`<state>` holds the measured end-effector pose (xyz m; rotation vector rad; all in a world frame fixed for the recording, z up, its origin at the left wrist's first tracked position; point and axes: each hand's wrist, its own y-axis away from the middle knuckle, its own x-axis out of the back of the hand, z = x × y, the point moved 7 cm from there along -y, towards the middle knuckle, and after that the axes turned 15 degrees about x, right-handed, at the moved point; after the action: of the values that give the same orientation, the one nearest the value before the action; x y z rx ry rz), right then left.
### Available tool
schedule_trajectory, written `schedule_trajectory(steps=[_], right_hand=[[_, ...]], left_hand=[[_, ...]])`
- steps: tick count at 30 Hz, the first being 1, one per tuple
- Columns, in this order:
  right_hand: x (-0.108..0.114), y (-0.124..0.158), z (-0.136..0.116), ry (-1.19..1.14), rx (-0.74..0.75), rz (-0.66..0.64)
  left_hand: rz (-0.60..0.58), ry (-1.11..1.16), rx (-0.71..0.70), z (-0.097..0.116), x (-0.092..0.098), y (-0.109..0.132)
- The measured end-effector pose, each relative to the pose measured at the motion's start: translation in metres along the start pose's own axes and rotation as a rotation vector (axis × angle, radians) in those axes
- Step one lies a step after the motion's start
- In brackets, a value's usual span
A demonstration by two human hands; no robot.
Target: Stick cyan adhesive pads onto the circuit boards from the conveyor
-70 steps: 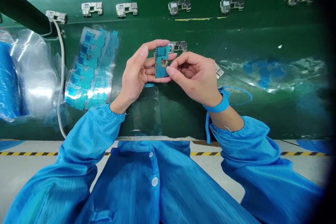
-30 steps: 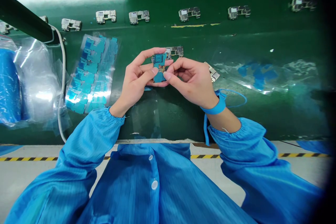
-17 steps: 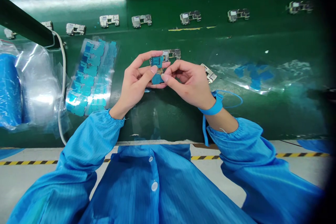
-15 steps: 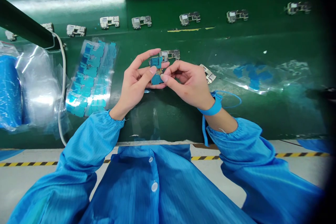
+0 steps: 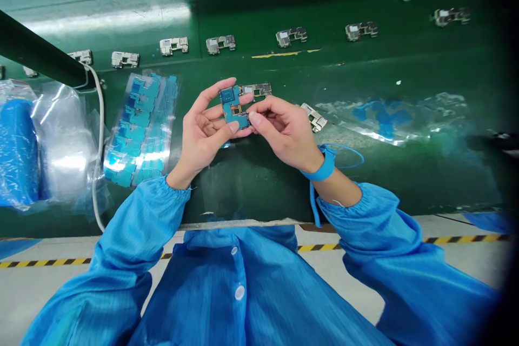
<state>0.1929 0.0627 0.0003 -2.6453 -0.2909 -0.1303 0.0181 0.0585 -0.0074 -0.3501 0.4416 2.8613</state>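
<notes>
A small C-shaped circuit board (image 5: 232,111) with blue-green film on its face is held above the green bench. My left hand (image 5: 206,127) grips it, the thumb at its lower edge and fingers behind and around it. My right hand (image 5: 286,130) pinches the board's lower right corner between thumb and index finger; a blue band circles that wrist. Just behind the held board lies a grey circuit board (image 5: 261,90), partly hidden. Another pale board (image 5: 314,118) rests beside my right hand.
Sheets of blue film cutouts (image 5: 141,127) lie at left, beside a white cable (image 5: 99,140) and plastic bags (image 5: 67,140). Several boards line the bench's back, one being a board (image 5: 291,37). Clear film with blue pieces (image 5: 385,116) lies right. A dark post (image 5: 40,48) slants in.
The held board has shifted slightly left and turned, and my left thumb has moved down to its lower edge, uncovering more of its face. The whole view has shifted slightly.
</notes>
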Motion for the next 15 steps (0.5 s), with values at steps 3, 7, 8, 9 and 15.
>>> schedule_trajectory(steps=[3, 7, 8, 9, 15], right_hand=[[-0.003, 0.001, -0.003, 0.032, 0.044, -0.035], [-0.008, 0.0, -0.006, 0.053, 0.079, -0.07], [-0.009, 0.0, -0.006, 0.054, 0.077, -0.079], [-0.009, 0.0, -0.005, 0.053, 0.073, -0.087], [-0.012, 0.001, 0.003, 0.039, 0.06, -0.107]], left_hand=[[-0.008, 0.01, -0.006, -0.002, -0.004, 0.002], [0.039, 0.027, 0.009, -0.006, -0.006, 0.002], [0.05, 0.022, 0.021, -0.007, -0.006, 0.001], [0.056, 0.014, 0.034, -0.008, -0.005, 0.0], [0.069, 0.023, 0.097, -0.016, -0.001, -0.003]])
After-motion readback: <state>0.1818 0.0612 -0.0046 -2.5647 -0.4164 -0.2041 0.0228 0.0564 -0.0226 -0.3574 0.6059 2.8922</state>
